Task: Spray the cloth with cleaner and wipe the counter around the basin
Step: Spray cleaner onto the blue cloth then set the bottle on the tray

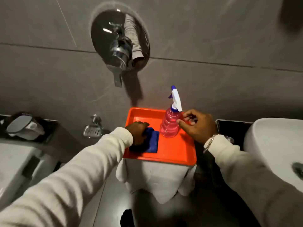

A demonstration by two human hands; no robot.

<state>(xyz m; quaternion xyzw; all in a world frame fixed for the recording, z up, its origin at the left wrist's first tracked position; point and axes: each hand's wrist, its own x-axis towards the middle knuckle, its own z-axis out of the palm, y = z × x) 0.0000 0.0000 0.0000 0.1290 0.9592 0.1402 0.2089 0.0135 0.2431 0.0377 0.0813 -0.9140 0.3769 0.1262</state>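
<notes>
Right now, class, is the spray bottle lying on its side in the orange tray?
No, the spray bottle stands upright in the orange tray.

- No text, label, brand, number or sign can be read anywhere in the view.
- The spray bottle (170, 123), just beside the right grip (197, 125), shows only pink liquid through clear ribbed plastic, with no label facing the camera.
- The dark object (24, 124) well off to the left of the left grip (137, 132) has a faint mark at its top, too blurred to read.
</notes>
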